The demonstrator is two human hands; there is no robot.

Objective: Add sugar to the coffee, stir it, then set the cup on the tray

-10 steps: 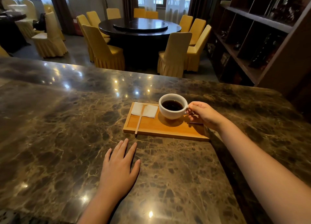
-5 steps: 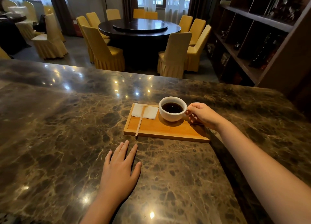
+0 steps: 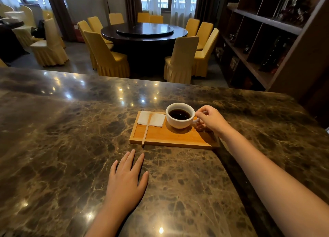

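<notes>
lowered since a second ago, the cup (image 3: 180,116) now rests on the tray (image 3: 173,139), its handle pointing right into your right hand (image 3: 211,120), which pinches it, while your left hand (image 3: 126,179) lies spread flat on the counter (image 3: 53,147), farther off.

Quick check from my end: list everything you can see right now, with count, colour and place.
counter: one, brown marble, foreground
tray: one, wooden, on counter
cup: one, white, dark coffee inside, on tray's right part
napkin: one, white, tray's far left corner
stick: one, pale wood, across napkin and tray edge
round table: one, dark, behind counter
chairs: many, yellow covers, around the tables
shelves: one unit, dark, right
left hand: flat on counter
right hand: grip on cup handle
</notes>
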